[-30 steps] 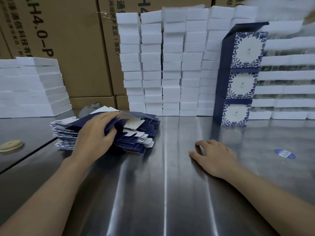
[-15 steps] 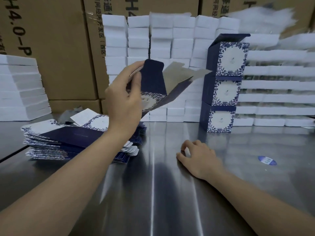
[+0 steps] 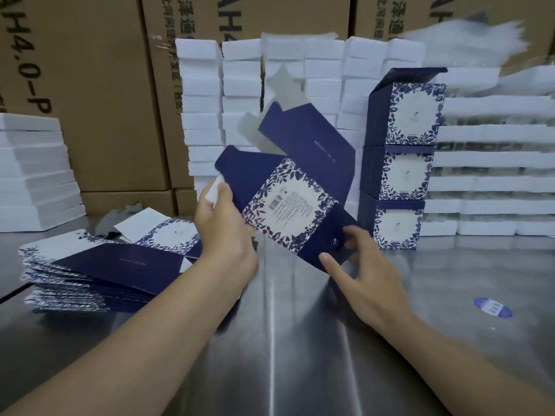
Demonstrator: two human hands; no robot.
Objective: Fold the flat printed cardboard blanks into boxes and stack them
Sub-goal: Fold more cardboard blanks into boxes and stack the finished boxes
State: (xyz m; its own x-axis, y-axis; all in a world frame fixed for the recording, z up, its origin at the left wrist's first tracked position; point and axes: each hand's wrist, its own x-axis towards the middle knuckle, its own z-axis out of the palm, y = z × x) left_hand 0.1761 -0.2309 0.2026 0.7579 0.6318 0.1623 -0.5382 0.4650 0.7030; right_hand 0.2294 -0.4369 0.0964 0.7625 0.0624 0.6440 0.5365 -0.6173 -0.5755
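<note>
Cardboard blank (image 3: pixel 288 205) is held tilted in mid-air at the centre of the frame, above the steel table (image 3: pixel 285 355), so that both ends can be worked. Its left end is gripped by the left hand (image 3: pixel 225 235), fingers curled round the edge. Its dark lower-right panel is pinched between thumb and forefinger of the right hand (image 3: pixel 369 277), probably to be opened into a sleeve. At lower left, flat blanks (image 3: pixel 99 265) are piled within reach, and three folded boxes (image 3: pixel 402 175) are stacked at right.

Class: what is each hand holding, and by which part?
Both hold one cardboard blank: the left hand grips its left edge by the white flap, and the right hand pinches its lower dark-blue end.
</note>
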